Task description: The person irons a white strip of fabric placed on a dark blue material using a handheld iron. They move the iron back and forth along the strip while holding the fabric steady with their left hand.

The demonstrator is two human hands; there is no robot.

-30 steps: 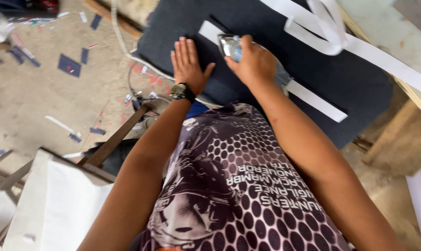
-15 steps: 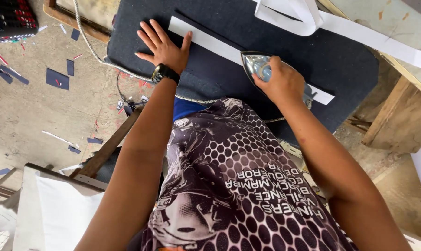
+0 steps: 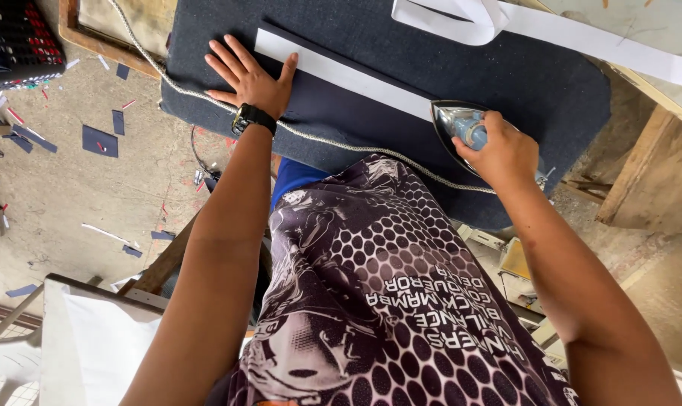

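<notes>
The iron [image 3: 461, 131] sits right of centre in the frame on the dark padded worktop [image 3: 506, 68], its tip on the white strip [image 3: 348, 75] that runs along a dark cloth piece [image 3: 348, 113], and your right hand [image 3: 502, 154] has its grip wrapped tight round the iron's handle. Your left hand [image 3: 252, 75], with a black wristwatch [image 3: 252, 116], lies flat with fingers spread at the strip's upper-left end, holding nothing, while a braided cord [image 3: 333, 143] crosses the worktop's near edge between your hands.
</notes>
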